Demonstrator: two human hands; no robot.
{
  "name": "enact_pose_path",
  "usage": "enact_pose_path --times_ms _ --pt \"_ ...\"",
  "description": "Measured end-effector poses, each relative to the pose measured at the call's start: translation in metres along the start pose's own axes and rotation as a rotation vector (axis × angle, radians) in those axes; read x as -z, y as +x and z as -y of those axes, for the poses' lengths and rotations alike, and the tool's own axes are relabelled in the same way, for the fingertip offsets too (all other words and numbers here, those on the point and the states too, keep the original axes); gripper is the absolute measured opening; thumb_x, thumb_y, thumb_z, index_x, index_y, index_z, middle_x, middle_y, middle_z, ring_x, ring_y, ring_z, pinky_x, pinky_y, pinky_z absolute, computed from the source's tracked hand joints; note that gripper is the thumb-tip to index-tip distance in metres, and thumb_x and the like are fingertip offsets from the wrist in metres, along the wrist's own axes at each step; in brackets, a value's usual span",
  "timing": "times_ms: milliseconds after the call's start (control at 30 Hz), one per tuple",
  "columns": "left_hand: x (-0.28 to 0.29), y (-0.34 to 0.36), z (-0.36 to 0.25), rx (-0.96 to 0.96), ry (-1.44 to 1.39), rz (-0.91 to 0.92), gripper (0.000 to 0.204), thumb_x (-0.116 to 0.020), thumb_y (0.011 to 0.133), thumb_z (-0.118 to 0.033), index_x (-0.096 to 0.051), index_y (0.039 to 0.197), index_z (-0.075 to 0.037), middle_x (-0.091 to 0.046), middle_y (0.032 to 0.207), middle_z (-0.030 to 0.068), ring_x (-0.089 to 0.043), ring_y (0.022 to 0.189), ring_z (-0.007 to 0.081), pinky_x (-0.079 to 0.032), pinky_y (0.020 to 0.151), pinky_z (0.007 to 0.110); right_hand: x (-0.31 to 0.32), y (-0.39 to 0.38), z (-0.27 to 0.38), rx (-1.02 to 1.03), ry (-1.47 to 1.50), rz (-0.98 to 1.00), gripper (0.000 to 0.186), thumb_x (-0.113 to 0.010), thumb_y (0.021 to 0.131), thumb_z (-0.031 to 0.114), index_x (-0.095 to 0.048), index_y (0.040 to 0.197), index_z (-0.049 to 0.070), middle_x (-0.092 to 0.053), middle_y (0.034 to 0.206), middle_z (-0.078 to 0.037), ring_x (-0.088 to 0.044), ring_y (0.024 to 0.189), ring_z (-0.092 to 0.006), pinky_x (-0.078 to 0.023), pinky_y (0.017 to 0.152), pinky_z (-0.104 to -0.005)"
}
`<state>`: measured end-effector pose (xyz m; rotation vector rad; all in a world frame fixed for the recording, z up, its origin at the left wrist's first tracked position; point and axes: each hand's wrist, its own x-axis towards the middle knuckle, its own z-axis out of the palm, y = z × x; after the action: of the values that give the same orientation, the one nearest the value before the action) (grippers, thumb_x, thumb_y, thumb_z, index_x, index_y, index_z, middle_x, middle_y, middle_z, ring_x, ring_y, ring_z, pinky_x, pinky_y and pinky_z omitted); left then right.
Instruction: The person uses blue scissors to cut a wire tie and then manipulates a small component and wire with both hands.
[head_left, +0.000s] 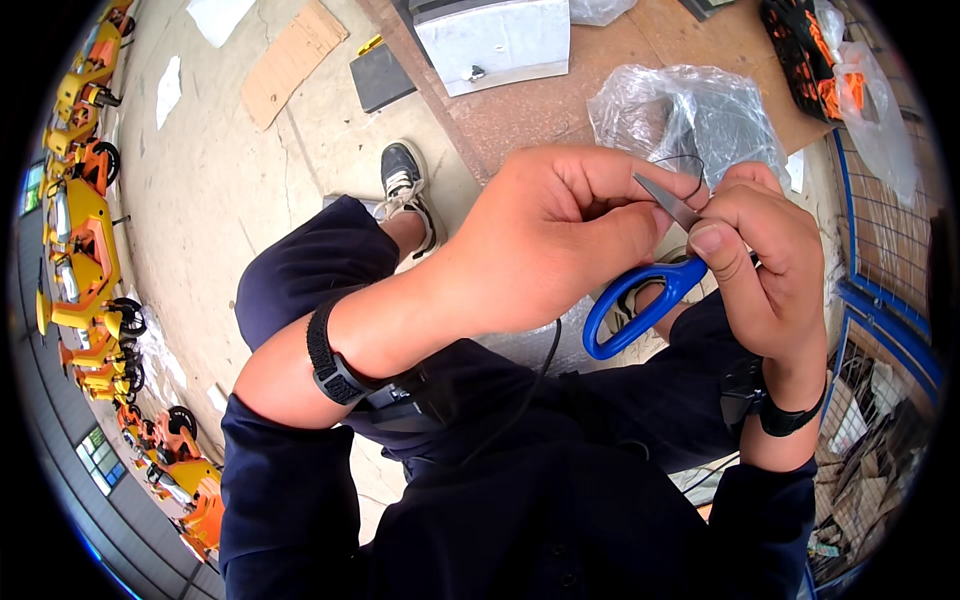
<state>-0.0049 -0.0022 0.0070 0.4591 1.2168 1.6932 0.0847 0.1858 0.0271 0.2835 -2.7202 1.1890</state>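
In front of my chest, my right hand (765,245) is closed around a pair of scissors (655,290) near the pivot. Their blue handle loops point down and to the left, and the grey blades point up and left. My left hand (570,225) is closed, its thumb and index finger pinched together beside the blade tip. A thin black cord (690,157) bends in a small loop above the blades, running between the fingers of both hands. Its exact grip points are hidden behind my fingers.
Beyond my hands, a brown board (520,125) bears a pale metal box (495,50) and crumpled clear plastic (690,110). Orange-and-black items (820,70) lie at its right end. A blue wire cage (890,330) stands at right. Cardboard (290,60) lies on the floor; yellow scooters (85,240) line the left.
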Motion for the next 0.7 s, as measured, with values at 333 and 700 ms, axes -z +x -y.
enact_pose_path --times_ms 333,700 --pt "0.0001 0.0018 0.0030 0.006 -0.076 0.008 0.020 -0.054 0.094 0.001 -0.064 0.111 0.004 -0.068 0.104 0.0099 -0.063 0.088 0.0093 -0.053 0.078 0.022 0.0014 -0.0006 0.0000 -0.044 -0.028 -0.013 0.014 -0.064 0.084 0.013 -0.061 0.072 0.005 -0.055 0.058 -0.005 -0.051 0.051 -0.0217 -0.038 0.064 -0.0308" --pt "-0.0008 0.0013 0.0065 -0.042 0.054 -0.033 0.018 -0.054 0.094 0.000 -0.063 0.108 0.007 -0.068 0.104 0.0135 -0.065 0.092 0.0138 -0.056 0.081 0.026 0.0047 -0.0022 -0.0013 -0.068 -0.011 -0.017 0.015 -0.063 0.086 0.013 -0.062 0.074 0.004 -0.057 0.061 -0.005 -0.050 0.054 -0.0219 -0.039 0.065 -0.0307"
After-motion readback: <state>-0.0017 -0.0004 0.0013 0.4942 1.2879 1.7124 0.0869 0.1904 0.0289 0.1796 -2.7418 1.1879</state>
